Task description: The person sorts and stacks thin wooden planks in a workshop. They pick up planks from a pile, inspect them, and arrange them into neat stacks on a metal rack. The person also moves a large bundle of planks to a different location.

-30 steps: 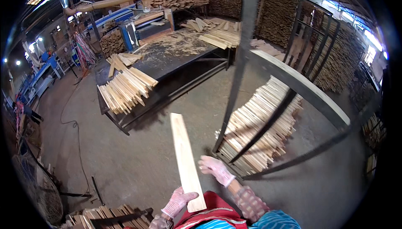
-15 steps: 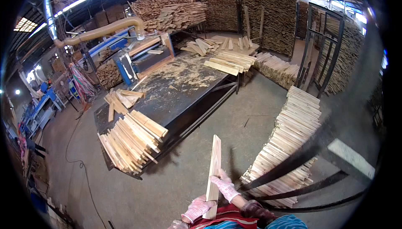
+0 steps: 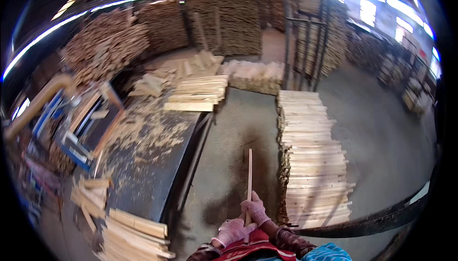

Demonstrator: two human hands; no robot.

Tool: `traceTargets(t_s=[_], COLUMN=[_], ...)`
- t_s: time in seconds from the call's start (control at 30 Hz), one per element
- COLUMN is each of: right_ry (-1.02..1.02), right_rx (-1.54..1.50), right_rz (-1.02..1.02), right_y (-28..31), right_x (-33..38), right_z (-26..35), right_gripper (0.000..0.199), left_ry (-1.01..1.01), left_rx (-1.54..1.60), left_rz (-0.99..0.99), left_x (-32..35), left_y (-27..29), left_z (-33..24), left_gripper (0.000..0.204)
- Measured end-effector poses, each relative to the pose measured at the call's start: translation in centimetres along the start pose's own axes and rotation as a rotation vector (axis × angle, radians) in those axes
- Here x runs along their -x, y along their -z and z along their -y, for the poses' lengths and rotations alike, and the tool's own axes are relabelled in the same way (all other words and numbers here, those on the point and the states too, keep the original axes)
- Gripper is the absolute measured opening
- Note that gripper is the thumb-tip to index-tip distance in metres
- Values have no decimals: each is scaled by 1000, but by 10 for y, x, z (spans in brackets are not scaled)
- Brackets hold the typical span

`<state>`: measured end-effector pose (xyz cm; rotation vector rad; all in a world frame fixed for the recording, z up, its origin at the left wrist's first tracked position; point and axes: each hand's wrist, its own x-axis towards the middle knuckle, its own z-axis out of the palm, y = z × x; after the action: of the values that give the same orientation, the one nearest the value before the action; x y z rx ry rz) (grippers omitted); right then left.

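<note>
Both my hands wear pale pink knitted gloves and are closed on one wooden board [image 3: 250, 175]. It points away from me over the floor, turned so that its narrow edge shows. My left hand [image 3: 231, 231] grips the near end, close to my red clothing. Slightly farther along, my right hand [image 3: 255, 209] wraps around the board. To the right lies a long, low stack of pale boards [image 3: 312, 161]. On my left stands a dark metal table [image 3: 157, 161] scattered with shavings, with a pile of boards [image 3: 136, 234] at its near end.
A blue machine [image 3: 88, 127] with a tan duct [image 3: 38, 103] stands at left. More boards [image 3: 198, 91] lie on the table's far end. Tall wood stacks [image 3: 224, 20] and a dark metal frame [image 3: 305, 36] rise behind. A dark bar [image 3: 353, 227] crosses at lower right.
My view has swung to the right, bringing the low stack nearer the middle. The board has turned from its broad face to its narrow edge; both hands still hold it.
</note>
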<state>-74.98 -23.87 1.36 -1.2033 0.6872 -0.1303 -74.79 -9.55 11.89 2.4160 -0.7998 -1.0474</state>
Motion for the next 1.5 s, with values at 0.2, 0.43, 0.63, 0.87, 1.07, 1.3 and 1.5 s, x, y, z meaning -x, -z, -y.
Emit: traceTargets(t_s=[0.2,0.43,0.63,0.87,1.07,1.3,1.5], right_ry=[127,193,117,-802,-506,-711,-795], right_rx=[-421,-346,1521,1720,-197,860,1491], right_rz=[-161,-715,-943,-998,-1572,-1386,-731], right_y=[47,159,349,516,463,465,445], right_x=[-71,-274,-505,-622,-617,-603,-549], right_z=[33,63,-17,-37,7,4,13], right_gripper=[62,35,9,22,35,52,44], left_ry=[-366,-106,-370,-372,-25,77,195], left_rx=[86,-17,-398,-354,-252,-141,2], left_rz=[136,57,114,8,85,-36,-77], left_x=[-97,-205,-308,-402,-376,-386,-350], left_y=[50,62,75,126,91,110,87], left_z=[26,116,192,181,190,155,173], left_gripper=[59,39,38,38,41,36,34])
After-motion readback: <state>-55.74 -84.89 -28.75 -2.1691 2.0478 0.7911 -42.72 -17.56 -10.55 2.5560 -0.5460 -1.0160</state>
